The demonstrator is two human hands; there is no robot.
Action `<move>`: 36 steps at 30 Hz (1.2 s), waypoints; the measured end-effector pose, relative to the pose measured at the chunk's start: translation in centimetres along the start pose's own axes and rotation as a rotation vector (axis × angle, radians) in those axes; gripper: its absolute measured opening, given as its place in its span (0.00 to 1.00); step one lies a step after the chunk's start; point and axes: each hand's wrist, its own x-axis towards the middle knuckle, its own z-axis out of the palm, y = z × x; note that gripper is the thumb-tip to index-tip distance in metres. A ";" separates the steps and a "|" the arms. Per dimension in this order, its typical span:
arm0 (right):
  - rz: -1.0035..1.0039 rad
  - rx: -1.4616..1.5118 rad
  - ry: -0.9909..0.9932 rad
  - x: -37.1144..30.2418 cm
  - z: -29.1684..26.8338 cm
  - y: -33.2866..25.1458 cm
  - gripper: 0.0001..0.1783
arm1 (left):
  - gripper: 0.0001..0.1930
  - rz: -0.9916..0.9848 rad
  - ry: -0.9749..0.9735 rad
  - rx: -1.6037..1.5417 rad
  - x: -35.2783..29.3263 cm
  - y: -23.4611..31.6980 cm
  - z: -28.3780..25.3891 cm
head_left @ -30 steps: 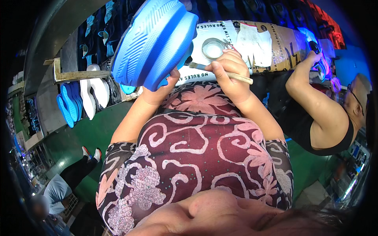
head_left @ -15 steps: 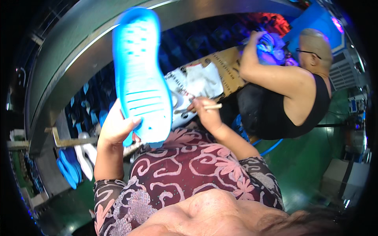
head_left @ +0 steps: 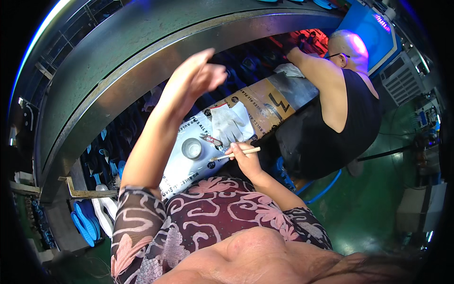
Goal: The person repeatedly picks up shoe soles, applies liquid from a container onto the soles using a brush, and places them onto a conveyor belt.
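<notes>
My left hand (head_left: 201, 73) is raised above the metal ledge at the far side, empty, its fingers apart and slightly blurred. Held in my right hand (head_left: 246, 158) is a thin brush (head_left: 249, 150) with a pale wooden handle; its bristles point left, just over the white printed wrapping (head_left: 177, 165) on the work surface. A round metal cup (head_left: 191, 148) stands left of the bristles. Behind the brush lie small red-handled snips (head_left: 211, 139) and a crumpled whitish glove or cloth (head_left: 229, 124).
A curved metal ledge (head_left: 137, 45) runs across the far side. At lower left are blue shoe soles (head_left: 84, 225) and white soles (head_left: 104, 208). A co-worker (head_left: 340, 99) in a black sleeveless top leans toward a red-lit opening (head_left: 312, 40) at right. Brown printed cardboard (head_left: 267, 104) covers part of the surface.
The blue shoe sole has left my left hand and cannot be picked out now. That hand moved up and away. My right hand keeps the brush. The co-worker's arm reaches farther forward.
</notes>
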 end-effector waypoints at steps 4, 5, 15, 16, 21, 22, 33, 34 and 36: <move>0.065 0.029 -0.027 0.5 0.7 1.9 0.16 | 0.23 -0.214 0.263 0.366 -10.1 -5.8 -12.4; 0.062 0.013 -0.027 0.7 0.9 2.0 0.16 | 0.22 -0.252 0.358 0.563 -12.9 -6.2 -15.0; 0.149 -0.100 -0.135 1.9 4.1 1.5 0.17 | 0.23 -0.749 0.784 1.697 -30.3 -14.1 -27.7; 0.150 -0.107 -0.104 2.2 3.8 1.7 0.17 | 0.22 -0.709 0.845 1.653 -29.7 -14.1 -27.1; 0.125 -0.221 -0.050 4.8 2.4 -0.8 0.19 | 0.27 -0.774 0.690 1.745 -28.4 -12.5 -24.8; 0.094 -0.234 -0.064 5.3 2.6 -1.0 0.19 | 0.27 -0.801 0.642 1.739 -28.0 -12.0 -24.0; -0.362 -0.654 -0.315 8.3 7.2 2.7 0.09 | 0.20 -0.588 0.935 -0.261 -32.7 -13.2 -20.9; -0.411 -0.675 -0.318 8.4 7.3 3.1 0.10 | 0.18 -0.568 0.926 -0.358 -32.9 -13.1 -20.4; -0.458 -0.702 -0.321 8.2 7.6 3.7 0.10 | 0.15 -0.565 1.027 -0.393 -31.3 -11.0 -17.5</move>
